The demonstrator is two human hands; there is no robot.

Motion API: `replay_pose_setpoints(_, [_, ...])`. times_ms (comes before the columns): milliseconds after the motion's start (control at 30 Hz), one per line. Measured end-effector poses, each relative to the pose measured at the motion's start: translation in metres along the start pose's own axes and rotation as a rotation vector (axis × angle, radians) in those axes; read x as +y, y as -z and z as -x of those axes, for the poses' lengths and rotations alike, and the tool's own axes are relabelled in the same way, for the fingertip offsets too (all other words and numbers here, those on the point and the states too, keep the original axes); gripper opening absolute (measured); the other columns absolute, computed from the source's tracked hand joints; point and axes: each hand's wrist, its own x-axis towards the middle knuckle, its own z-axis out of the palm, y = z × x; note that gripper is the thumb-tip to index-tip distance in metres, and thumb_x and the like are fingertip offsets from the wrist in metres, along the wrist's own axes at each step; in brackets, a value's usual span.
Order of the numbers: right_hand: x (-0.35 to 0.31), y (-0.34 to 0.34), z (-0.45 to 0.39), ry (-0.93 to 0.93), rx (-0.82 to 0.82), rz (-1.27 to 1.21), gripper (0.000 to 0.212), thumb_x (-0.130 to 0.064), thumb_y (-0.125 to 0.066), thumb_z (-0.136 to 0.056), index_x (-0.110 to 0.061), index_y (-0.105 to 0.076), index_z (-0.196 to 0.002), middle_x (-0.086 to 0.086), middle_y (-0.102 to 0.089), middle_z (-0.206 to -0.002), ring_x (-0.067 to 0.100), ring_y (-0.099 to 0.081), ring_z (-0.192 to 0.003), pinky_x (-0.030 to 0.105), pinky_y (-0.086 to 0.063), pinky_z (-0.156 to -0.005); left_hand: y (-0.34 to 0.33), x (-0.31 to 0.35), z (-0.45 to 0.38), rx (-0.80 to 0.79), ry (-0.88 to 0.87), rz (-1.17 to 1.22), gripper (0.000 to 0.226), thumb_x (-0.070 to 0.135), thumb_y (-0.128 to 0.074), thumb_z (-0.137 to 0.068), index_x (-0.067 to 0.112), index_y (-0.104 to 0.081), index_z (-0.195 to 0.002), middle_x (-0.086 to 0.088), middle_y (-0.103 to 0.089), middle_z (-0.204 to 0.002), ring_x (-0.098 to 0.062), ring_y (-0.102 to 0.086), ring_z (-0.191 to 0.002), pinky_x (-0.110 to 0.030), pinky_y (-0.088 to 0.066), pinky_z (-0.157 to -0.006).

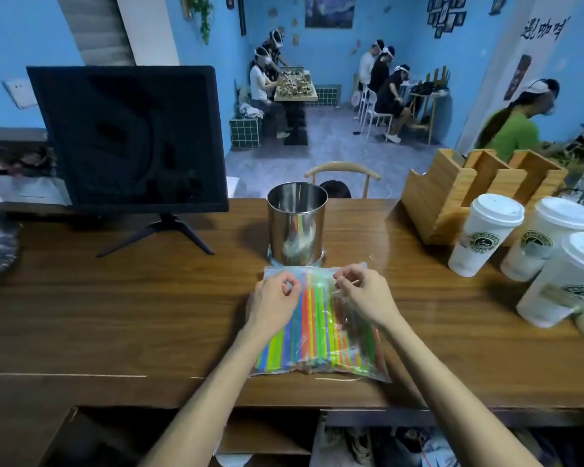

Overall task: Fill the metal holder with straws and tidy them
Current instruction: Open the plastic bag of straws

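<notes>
— Two hands at the bag, yes?
— Yes. The left hand (273,299) pinches the far edge of the clear bag (317,318) at its 11 o'clock corner; the right hand (361,294) pinches the plastic at 1 o'clock. The coloured straws (314,328) lie inside, flat on the wooden counter (149,315).
— And the holder?
— The metal holder (296,227) stands upright at 12 o'clock, just beyond the bag.
— Farther out?
— White cups (486,234) at 2 o'clock, a dark monitor (129,139) at 10.
</notes>
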Motion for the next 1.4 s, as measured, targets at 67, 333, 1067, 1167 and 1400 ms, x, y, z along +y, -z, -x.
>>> replay_pose_setpoints(67, [0.002, 0.002, 0.001, -0.017, 0.004, 0.054, 0.011, -0.027, -0.064, -0.095, -0.030, -0.070, -0.087, -0.013, -0.073, -0.081, 0.013, -0.071, -0.079, 0.037, -0.056, -0.083, -0.002, 0.003, 0.002, -0.032, -0.036, -0.069, 0.013, 0.032, -0.059, -0.091, 0.032, -0.061, -0.079, 0.014, -0.058, -0.067, -0.018, -0.063, -0.078, -0.033, -0.049, -0.064])
replay_pose_setpoints(333, [0.011, -0.010, 0.008, 0.027, 0.024, 0.174, 0.011, -0.022, -0.066, -0.093, -0.029, -0.066, -0.085, -0.010, -0.065, -0.083, 0.014, -0.060, -0.080, 0.029, -0.039, -0.069, -0.020, 0.000, 0.011, 0.023, -0.107, -0.114, 0.006, 0.035, -0.055, -0.098, 0.035, -0.061, -0.101, 0.013, -0.059, -0.101, -0.014, -0.057, -0.104, -0.035, -0.052, -0.087])
replay_pose_setpoints(1067, [0.010, -0.026, 0.007, 0.208, 0.074, 0.112, 0.024, -0.009, -0.066, -0.092, -0.017, -0.071, -0.114, -0.001, -0.071, -0.101, 0.013, -0.056, -0.079, 0.031, -0.042, -0.078, -0.020, 0.017, 0.005, -0.149, -0.173, 0.117, 0.061, 0.010, -0.046, -0.099, 0.058, -0.041, -0.135, 0.018, -0.055, -0.138, -0.010, -0.039, -0.131, -0.041, -0.027, -0.109])
replay_pose_setpoints(1167, [0.009, -0.027, 0.007, 0.214, 0.076, 0.099, 0.016, -0.013, -0.069, -0.093, -0.017, -0.073, -0.108, -0.002, -0.070, -0.098, 0.008, -0.050, -0.075, 0.026, -0.036, -0.074, -0.024, 0.018, 0.003, -0.141, -0.133, 0.264, 0.062, 0.007, -0.050, -0.097, 0.061, -0.049, -0.127, 0.010, -0.060, -0.127, -0.005, -0.052, -0.117, -0.034, -0.042, -0.100])
replay_pose_setpoints(1400, [0.000, -0.022, 0.005, 0.222, 0.080, 0.080, 0.006, -0.025, -0.072, -0.091, -0.021, -0.069, -0.089, -0.011, -0.061, -0.075, 0.005, -0.051, -0.068, 0.026, -0.038, -0.067, -0.028, 0.018, 0.003, -0.065, -0.067, 0.545, 0.054, -0.006, -0.054, -0.092, 0.040, -0.067, -0.117, 0.008, -0.068, -0.097, -0.009, -0.059, -0.080, -0.028, -0.051, -0.074])
